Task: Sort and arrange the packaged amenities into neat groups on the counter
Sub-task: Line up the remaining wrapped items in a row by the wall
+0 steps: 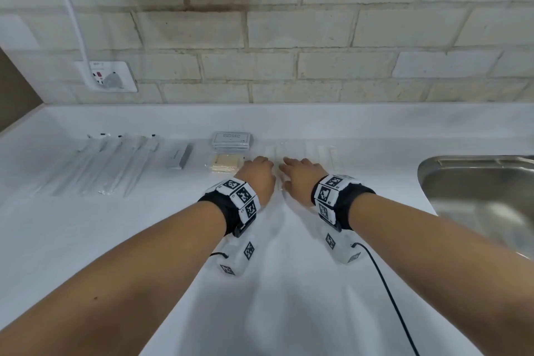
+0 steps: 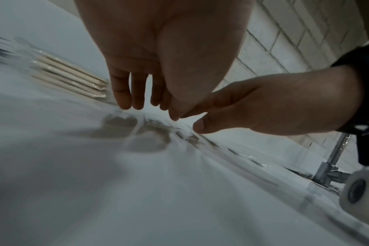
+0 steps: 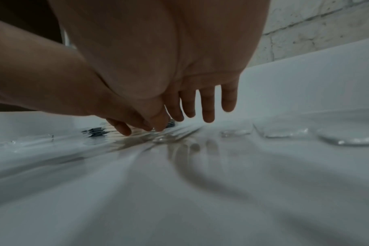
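1. Both forearms are bare; each wrist wears a black strap
2. White blocks printed with black square marker codes ring the left hand (image 1: 258,175) and right hand (image 1: 300,175) wrists
3. A white camera pod hangs beneath each wrist, trailing a thin black cable

On the white counter (image 1: 289,283), long clear-wrapped sticks (image 1: 112,165) with dark tips lie side by side at the left. Right of them lies a small grey box (image 1: 179,156), then a stack of grey sachets (image 1: 232,140) behind a clear pack of pale wooden sticks (image 1: 225,163). Further right, faint clear packets (image 1: 320,153) lie in a row.
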